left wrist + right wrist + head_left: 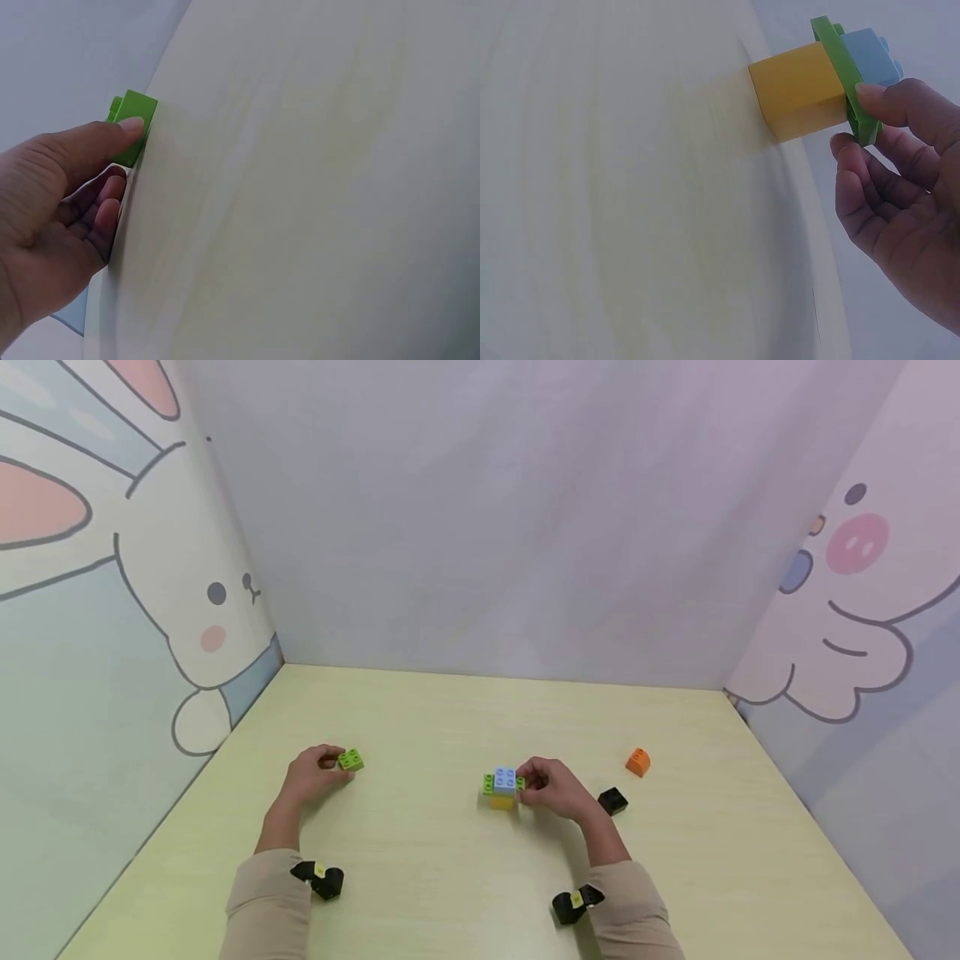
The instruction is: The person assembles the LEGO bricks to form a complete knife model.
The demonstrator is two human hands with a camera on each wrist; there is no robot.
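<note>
My left hand (316, 773) is low over the left part of the table, thumb and fingers pinching a green toy brick (351, 760) with studs on top. In the left wrist view the thumb presses the side of that green brick (137, 127). Nearer the middle, my right hand (553, 787) holds a small stack by the right end of its flat green plate (488, 784). A light blue brick (505, 779) sits on top of that plate, and a yellow block (502, 803) forms the bottom, as the right wrist view also shows.
To the right of my right hand lies a black brick (612, 801). An orange brick with a curved side (638, 762) lies farther back. Pale cloth walls (480, 527) with cartoon animals enclose the light wooden table (420, 877).
</note>
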